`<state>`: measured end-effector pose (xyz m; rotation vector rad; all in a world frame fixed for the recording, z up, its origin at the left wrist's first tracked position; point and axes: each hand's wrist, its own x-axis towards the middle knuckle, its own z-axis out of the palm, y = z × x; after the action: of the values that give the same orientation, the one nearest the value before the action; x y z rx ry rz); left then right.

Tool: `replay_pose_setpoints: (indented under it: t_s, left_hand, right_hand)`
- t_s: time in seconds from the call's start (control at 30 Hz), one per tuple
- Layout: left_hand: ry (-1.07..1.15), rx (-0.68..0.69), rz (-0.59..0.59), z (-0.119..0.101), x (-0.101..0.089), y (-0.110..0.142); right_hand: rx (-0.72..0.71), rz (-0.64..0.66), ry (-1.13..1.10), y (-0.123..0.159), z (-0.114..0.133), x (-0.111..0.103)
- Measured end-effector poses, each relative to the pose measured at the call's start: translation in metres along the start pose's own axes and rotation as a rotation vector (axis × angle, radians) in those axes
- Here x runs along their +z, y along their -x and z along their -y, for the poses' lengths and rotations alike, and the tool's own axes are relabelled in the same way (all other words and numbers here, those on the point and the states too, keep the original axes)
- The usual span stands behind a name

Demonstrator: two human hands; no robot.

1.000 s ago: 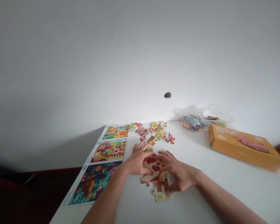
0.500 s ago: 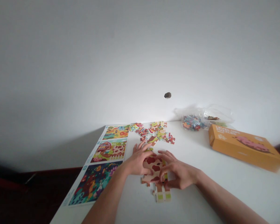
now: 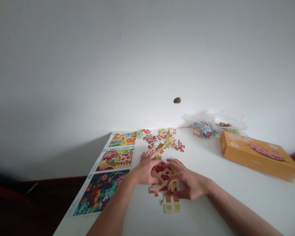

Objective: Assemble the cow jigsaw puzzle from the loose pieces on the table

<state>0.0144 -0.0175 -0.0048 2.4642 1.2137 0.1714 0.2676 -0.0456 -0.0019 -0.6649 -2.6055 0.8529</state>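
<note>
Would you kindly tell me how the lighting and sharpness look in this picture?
Head view: soft, uneven light, the wall brightest near the dark hole and shadowed left of the picture sheet; head view again: the orange box blurs at its right end, the cow-patterned puzzle section looks clearer.

Here come both bare forearms, the left forearm point(image 3: 113, 211) slanting up and inward from the bottom edge, the right forearm point(image 3: 238, 208) cutting in from the lower right corner. Wrists nearly level, backs turned up! The left hand point(image 3: 147, 168) spreads its fingers forward, index arched toward the right, thumb point(image 3: 156, 180) stretched inward below it, a clear gap between. Opposite, the right hand point(image 3: 185, 182) answers with bent fingers aimed left, index hooked downward, thumb low and pointing inward. Foremost fingertips face each other, very near!
</note>
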Motion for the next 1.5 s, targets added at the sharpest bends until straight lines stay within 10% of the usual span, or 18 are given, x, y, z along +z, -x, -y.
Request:
replay_pose_setpoints:
  t_s: [0.4,0.8,1.5]
  left_hand:
    - [0.005,0.050,-0.055,0.004,0.005,0.002]
    - [-0.076,-0.224,-0.561,0.024,0.011,-0.010]
    - [0.061,-0.187,-0.508,0.013,0.017,-0.013]
  right_hand:
    - [0.005,0.005,0.040,-0.001,0.005,-0.002]
    - [0.143,0.094,0.067,-0.001,0.006,-0.009]
    - [0.120,-0.190,0.176,0.001,-0.015,-0.005]
